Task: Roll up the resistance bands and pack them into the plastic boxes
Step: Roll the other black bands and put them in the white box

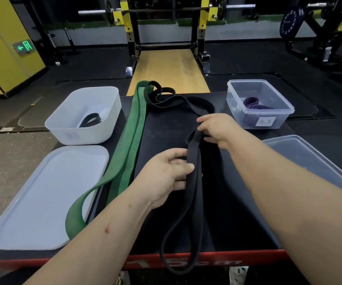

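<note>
A long black resistance band (194,194) runs down the middle of the black platform (238,223), its near loop hanging over the front edge. My left hand (166,173) grips it partway along. My right hand (217,128) pinches its folded far end. A wide green band (129,140) lies stretched out to the left, with more black bands (166,97) tangled at the far end. The white box (84,114) at the left holds a rolled dark band (91,120). The clear box (258,103) at the right holds a rolled purple band (254,103).
A white lid (42,202) lies at the near left and a clear lid (318,163) at the near right. Beyond the platform are a wooden lifting surface (170,68), a squat rack with a barbell (166,11) and a yellow wall (3,48).
</note>
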Demonstrator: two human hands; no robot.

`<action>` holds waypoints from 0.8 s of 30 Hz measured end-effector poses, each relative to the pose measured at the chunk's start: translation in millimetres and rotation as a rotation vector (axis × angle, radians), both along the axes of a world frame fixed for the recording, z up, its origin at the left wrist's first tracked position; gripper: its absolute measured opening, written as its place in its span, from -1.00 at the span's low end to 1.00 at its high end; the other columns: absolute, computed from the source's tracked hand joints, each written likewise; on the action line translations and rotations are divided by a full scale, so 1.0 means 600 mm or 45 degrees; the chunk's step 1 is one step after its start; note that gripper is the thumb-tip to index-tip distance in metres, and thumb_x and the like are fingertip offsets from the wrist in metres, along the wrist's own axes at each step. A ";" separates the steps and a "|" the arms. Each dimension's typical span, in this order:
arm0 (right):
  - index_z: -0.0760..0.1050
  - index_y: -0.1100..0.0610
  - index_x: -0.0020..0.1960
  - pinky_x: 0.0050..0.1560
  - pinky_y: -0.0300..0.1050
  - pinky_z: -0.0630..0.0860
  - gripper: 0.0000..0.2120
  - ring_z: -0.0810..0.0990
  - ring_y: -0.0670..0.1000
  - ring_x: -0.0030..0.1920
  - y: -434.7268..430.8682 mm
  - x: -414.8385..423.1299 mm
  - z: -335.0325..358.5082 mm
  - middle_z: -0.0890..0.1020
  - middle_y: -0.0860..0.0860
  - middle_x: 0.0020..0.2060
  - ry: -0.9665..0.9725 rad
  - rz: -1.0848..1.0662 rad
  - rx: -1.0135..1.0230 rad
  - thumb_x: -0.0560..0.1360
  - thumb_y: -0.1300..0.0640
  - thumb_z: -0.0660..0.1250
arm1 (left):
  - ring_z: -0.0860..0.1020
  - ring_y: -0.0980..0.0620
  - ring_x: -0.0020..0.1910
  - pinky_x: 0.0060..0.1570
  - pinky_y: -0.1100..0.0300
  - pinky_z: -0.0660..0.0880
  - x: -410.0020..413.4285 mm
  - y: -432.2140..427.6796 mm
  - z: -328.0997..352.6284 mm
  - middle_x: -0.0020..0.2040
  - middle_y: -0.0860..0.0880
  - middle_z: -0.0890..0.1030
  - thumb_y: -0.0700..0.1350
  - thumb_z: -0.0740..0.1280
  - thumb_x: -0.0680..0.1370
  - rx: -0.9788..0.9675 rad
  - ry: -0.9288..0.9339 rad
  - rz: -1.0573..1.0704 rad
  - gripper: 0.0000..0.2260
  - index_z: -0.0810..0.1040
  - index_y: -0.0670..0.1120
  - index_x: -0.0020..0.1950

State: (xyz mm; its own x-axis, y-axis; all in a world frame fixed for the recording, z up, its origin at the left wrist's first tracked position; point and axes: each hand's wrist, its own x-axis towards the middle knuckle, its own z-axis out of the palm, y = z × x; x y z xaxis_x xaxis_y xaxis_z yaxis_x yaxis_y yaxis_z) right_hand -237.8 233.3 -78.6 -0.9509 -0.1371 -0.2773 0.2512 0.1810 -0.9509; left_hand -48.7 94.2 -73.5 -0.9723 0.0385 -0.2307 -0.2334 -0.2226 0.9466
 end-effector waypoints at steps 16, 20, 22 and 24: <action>0.70 0.00 -0.04 -0.15 -0.14 0.62 -0.61 0.64 0.06 0.08 -0.005 0.005 -0.018 0.65 0.11 0.06 0.001 0.044 -0.051 0.51 0.47 0.32 | 0.72 -0.11 -0.17 -0.26 0.11 0.66 -0.086 -0.022 0.035 -0.02 -0.22 0.67 -0.10 0.42 0.60 -0.756 -0.321 -0.087 -0.77 0.58 -0.23 0.15; 0.72 -0.04 -0.05 -0.20 -0.22 0.60 -0.60 0.64 0.04 0.06 -0.007 -0.001 -0.025 0.65 0.09 0.06 0.022 0.054 -0.025 0.52 0.45 0.33 | 0.72 -0.09 -0.18 -0.16 0.02 0.70 -0.160 -0.021 0.025 -0.15 -0.14 0.72 0.02 0.45 0.55 -0.959 -0.127 0.116 -0.78 0.63 -0.13 0.03; 0.72 -0.06 -0.05 -0.22 -0.25 0.59 -0.59 0.64 0.01 0.04 -0.005 -0.003 -0.026 0.66 0.08 0.04 0.030 0.079 -0.025 0.54 0.43 0.32 | 0.71 -0.11 -0.17 -0.05 -0.04 0.69 -0.182 -0.012 0.028 -0.18 -0.13 0.72 0.07 0.46 0.54 -1.040 -0.094 0.091 -0.74 0.64 -0.13 0.00; 0.72 -0.07 -0.04 -0.18 -0.23 0.60 -0.57 0.65 -0.01 0.02 -0.002 -0.007 -0.028 0.68 0.09 0.03 0.036 0.118 -0.029 0.54 0.44 0.30 | 0.63 -0.12 -0.26 -0.05 -0.08 0.64 -0.199 -0.001 0.027 -0.16 -0.20 0.72 0.10 0.45 0.55 -1.148 -0.066 0.045 -0.65 0.67 -0.21 0.03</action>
